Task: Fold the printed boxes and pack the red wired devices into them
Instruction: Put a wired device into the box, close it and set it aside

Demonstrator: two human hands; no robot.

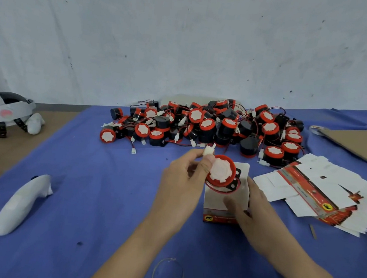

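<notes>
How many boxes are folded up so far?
1: the folded box stands mid-table, held by the right hand. The rest lie in a flat stack at right; others may be hidden.

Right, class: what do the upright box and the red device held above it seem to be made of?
Box: thin printed cardboard, matt white inside, shown by its folded flap. Device: probably moulded plastic, smooth red rim around a pale matt face.

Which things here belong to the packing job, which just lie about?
Job: red round wired device in the left hand; white printed cardboard box in the right hand; pile of red-and-black wired devices; stack of flat printed boxes.
Lying about: white plastic controller; grey headset; thin wire loop; brown cardboard sheet.
</notes>
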